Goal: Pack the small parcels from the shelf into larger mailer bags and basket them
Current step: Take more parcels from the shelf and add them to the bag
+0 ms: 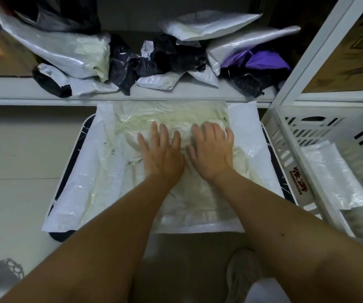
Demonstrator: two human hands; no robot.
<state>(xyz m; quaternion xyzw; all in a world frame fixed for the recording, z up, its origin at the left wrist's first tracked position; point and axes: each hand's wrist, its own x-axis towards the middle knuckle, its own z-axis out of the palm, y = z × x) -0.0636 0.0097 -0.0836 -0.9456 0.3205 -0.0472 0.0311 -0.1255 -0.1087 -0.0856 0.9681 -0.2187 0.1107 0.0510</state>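
A large white mailer bag (pixel 102 171) lies flat over a dark-edged seat-like surface (pixel 60 234) below the shelf. Its middle bulges with pale contents. My left hand (pixel 161 152) and my right hand (pixel 212 149) rest side by side, palms down with fingers spread, pressing on that bulge. Neither hand grips anything. Several small parcels sit on the grey shelf (pixel 8 88) above: white ones (pixel 67 51), crumpled black ones (pixel 145 62) and a purple one (pixel 265 60).
A white slotted plastic basket (pixel 285 149) stands at the right with white bags (pixel 333 176) inside. A white shelf post (pixel 320 47) rises beside it. Cardboard boxes (pixel 351 57) fill the right shelf. My shoe (pixel 244 274) is on the floor below.
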